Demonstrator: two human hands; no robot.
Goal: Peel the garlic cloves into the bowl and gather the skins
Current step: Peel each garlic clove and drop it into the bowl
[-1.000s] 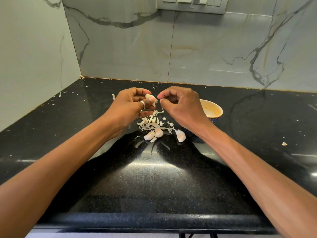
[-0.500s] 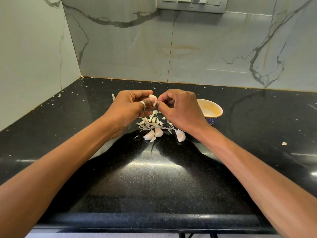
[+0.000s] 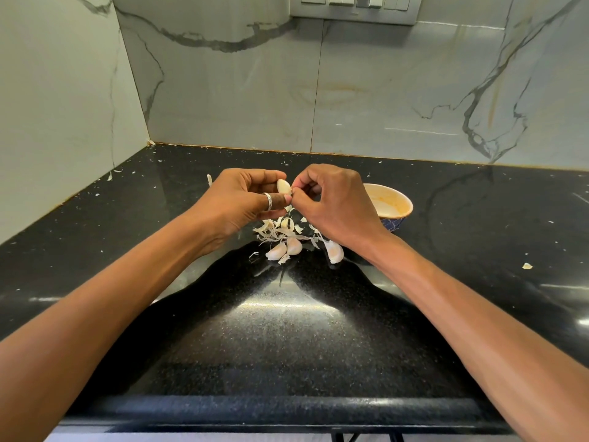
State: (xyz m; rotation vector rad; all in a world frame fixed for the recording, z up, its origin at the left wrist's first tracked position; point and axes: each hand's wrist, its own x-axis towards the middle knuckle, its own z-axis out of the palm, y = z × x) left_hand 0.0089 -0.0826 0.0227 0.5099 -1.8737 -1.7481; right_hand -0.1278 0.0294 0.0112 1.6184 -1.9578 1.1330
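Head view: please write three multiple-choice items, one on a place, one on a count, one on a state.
1. Where is the bowl? A. just right of the right hand, on the counter B. at the counter's near edge C. on the wall
2. How many loose cloves lie on the counter? A. one B. three C. six
3. What is the left hand doing? A. lying flat B. gripping a garlic clove C. gripping a knife
Key: 1 A, its rim shows past the right hand; 2 B, two lie together, one apart; 3 B, its fingers curl round it.
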